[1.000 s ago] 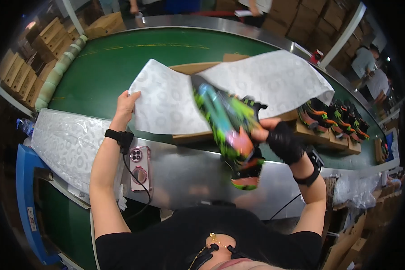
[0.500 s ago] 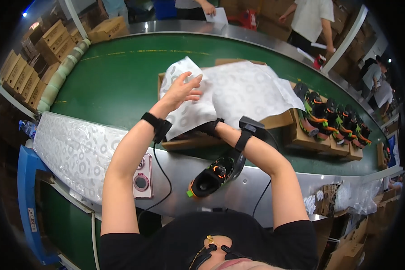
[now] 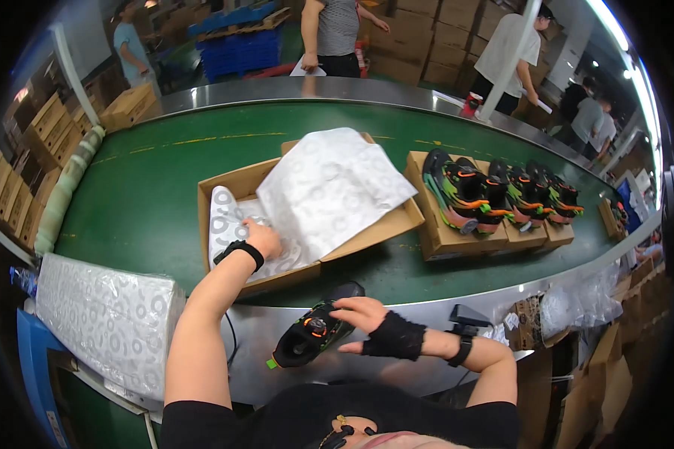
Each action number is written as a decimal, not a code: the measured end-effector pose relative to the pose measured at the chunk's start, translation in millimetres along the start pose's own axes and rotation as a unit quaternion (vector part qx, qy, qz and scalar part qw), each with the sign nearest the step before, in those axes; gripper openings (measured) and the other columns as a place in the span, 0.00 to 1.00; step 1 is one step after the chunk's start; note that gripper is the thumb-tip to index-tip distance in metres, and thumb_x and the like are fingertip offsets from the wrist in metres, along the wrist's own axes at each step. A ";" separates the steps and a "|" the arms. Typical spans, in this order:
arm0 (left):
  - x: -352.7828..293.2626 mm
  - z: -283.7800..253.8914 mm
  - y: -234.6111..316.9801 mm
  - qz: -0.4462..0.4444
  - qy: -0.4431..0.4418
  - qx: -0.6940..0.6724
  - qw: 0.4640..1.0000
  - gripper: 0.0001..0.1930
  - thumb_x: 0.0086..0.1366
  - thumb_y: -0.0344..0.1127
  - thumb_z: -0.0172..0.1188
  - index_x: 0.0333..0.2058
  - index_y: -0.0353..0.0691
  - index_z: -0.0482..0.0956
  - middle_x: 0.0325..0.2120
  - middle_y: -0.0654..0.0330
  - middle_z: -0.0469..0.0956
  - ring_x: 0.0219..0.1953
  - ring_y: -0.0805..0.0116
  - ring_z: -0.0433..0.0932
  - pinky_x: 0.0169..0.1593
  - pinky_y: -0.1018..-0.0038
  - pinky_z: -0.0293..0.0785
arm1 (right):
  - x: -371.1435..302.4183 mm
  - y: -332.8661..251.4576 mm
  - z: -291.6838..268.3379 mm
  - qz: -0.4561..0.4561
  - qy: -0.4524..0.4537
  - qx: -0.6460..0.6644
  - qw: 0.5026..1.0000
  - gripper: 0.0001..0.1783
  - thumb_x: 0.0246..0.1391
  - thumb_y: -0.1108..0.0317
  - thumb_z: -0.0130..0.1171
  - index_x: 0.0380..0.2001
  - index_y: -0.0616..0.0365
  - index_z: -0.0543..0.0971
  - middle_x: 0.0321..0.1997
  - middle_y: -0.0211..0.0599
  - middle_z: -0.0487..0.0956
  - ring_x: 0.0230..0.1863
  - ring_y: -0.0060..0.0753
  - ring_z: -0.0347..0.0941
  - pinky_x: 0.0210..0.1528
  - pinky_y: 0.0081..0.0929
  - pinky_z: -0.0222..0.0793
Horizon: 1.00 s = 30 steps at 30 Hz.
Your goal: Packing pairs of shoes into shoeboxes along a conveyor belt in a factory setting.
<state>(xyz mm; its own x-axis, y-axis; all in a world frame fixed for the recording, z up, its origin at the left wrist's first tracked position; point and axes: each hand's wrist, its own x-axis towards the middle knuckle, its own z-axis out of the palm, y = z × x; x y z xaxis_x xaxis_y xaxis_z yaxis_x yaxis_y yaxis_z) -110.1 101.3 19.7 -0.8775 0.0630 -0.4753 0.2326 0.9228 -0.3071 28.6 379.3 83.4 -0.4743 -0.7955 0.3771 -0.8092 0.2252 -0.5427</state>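
In an open cardboard box point(image 3: 206, 217) on the green conveyor lies white patterned wrapping paper point(image 3: 329, 191), spread over the box's right part. My left hand point(image 3: 262, 239) is inside the box's left part, fingers curled down onto the paper; its fingertips are partly hidden. A black sneaker point(image 3: 303, 340) with orange and green details lies on the metal ledge in front of the box. My right hand point(image 3: 374, 323), in a black fingerless wrist sleeve, reaches over the sneaker with fingers stretched and thumb apart. Whether its fingertips touch the shoe I cannot tell.
Several similar sneakers point(image 3: 502, 191) stand on cardboard boxes at the right. A plastic-wrapped stack of patterned paper point(image 3: 108, 322) lies at the left. Stacked shoe boxes point(image 3: 34, 161) stand beyond it. Other people are across the conveyor, and clear plastic bags point(image 3: 580, 299) sit at the right.
My right hand has come out from the box to the sneaker. My left hand has moved from the raised paper down into the box. The paper's left part now lies lower; the whole view has shifted.
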 end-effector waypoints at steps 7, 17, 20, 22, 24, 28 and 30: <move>11.8 7.1 7.1 -0.059 0.114 -0.004 0.992 0.26 0.54 0.51 0.42 0.44 0.39 0.73 0.45 0.53 0.71 0.49 0.59 0.68 0.52 0.39 0.42 | 26.1 -20.1 69.4 0.070 0.065 -0.099 0.991 0.26 0.31 0.62 0.62 0.38 0.58 0.70 0.45 0.40 0.70 0.47 0.42 0.65 0.46 0.36 0.59; 12.5 3.3 -37.7 0.056 0.182 -0.327 0.926 0.24 0.44 0.51 0.57 0.33 0.37 0.78 0.32 0.47 0.76 0.37 0.54 0.75 0.39 0.65 0.70 | 7.1 24.5 -56.0 0.140 0.040 0.373 0.916 0.18 0.30 0.78 0.50 0.31 0.64 0.77 0.39 0.45 0.76 0.39 0.32 0.73 0.44 0.25 0.67; -63.0 -61.2 -6.4 0.191 0.264 -0.537 0.778 0.22 0.50 0.50 0.58 0.34 0.35 0.75 0.24 0.55 0.76 0.29 0.64 0.74 0.34 0.71 0.69 | 17.7 16.3 -94.9 0.129 0.049 0.598 0.790 0.19 0.37 0.67 0.57 0.34 0.71 0.74 0.44 0.53 0.73 0.44 0.40 0.71 0.49 0.33 0.66; -124.3 -89.1 6.3 0.264 0.118 -0.635 0.716 0.25 0.50 0.48 0.60 0.41 0.36 0.71 0.31 0.59 0.74 0.34 0.70 0.71 0.39 0.73 0.67 | 35.0 -3.5 -95.4 0.151 0.118 0.631 0.752 0.28 0.40 0.57 0.60 0.39 0.71 0.71 0.44 0.54 0.71 0.46 0.43 0.70 0.50 0.38 0.65; -162.7 -88.4 18.3 0.358 0.024 -0.582 0.729 0.31 0.47 0.47 0.64 0.46 0.34 0.67 0.36 0.59 0.73 0.40 0.73 0.70 0.44 0.75 0.66 | 54.7 3.1 -84.6 0.117 0.121 0.670 0.723 0.29 0.39 0.57 0.60 0.42 0.69 0.69 0.46 0.55 0.70 0.46 0.44 0.70 0.49 0.38 0.67; -185.3 -72.4 16.2 0.333 0.008 -0.669 0.664 0.36 0.40 0.49 0.68 0.44 0.29 0.68 0.36 0.57 0.74 0.39 0.71 0.72 0.43 0.77 0.67 | 111.0 10.4 -63.4 0.086 -0.035 0.681 0.726 0.30 0.40 0.60 0.60 0.44 0.68 0.68 0.49 0.54 0.69 0.47 0.42 0.69 0.50 0.35 0.66; -190.7 -59.3 14.2 0.311 0.051 -0.691 0.650 0.34 0.42 0.47 0.67 0.44 0.29 0.68 0.36 0.58 0.74 0.39 0.72 0.71 0.45 0.78 0.66 | 134.5 -4.1 -68.6 0.037 -0.084 0.629 0.772 0.28 0.43 0.67 0.56 0.48 0.68 0.66 0.51 0.51 0.68 0.50 0.40 0.67 0.52 0.32 0.64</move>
<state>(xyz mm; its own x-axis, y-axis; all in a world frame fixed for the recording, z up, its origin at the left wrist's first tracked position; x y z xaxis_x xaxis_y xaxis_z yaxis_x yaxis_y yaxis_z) 35.7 124.9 154.8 -0.8340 0.5466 -0.0749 0.0181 0.1627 0.9865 -55.7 309.9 187.9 -0.3657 -0.8920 0.2656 0.2437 -0.3671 -0.8977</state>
